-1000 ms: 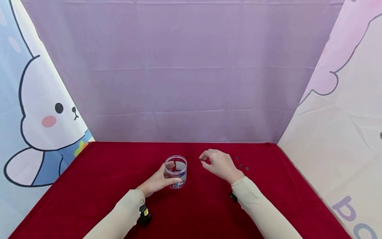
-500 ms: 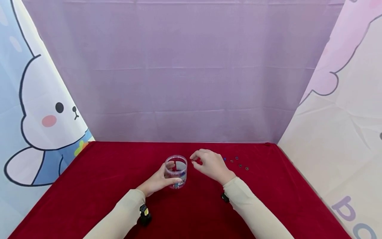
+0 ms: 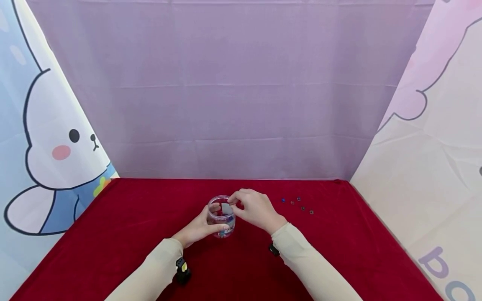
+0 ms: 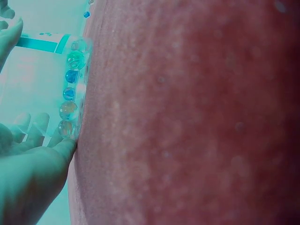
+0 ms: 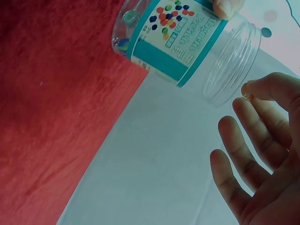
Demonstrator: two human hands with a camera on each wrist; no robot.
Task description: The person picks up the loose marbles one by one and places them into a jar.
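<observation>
My left hand (image 3: 199,230) grips a clear plastic jar (image 5: 206,70) that stands on the red cloth, its mouth open. The jar bears a white and teal label (image 5: 173,42) with coloured dots. In the left wrist view several glass marbles lie along its bottom, among them a green marble (image 4: 75,59) and a blue marble (image 4: 71,76). My right hand (image 3: 251,205) is right at the jar's rim. Its thumb and index finger pinch a small clear marble (image 5: 247,96); the other fingers spread loosely below it in the right wrist view.
To the right on the red cloth (image 3: 339,242) lie several loose marbles, including a blue one (image 3: 283,200). A purple curtain (image 3: 241,92) closes off the back. Printed cartoon sheets stand at both sides.
My right hand has travelled left across the cloth to the jar's rim, uncovering marbles that it hid before. My left hand and the jar have stayed put.
</observation>
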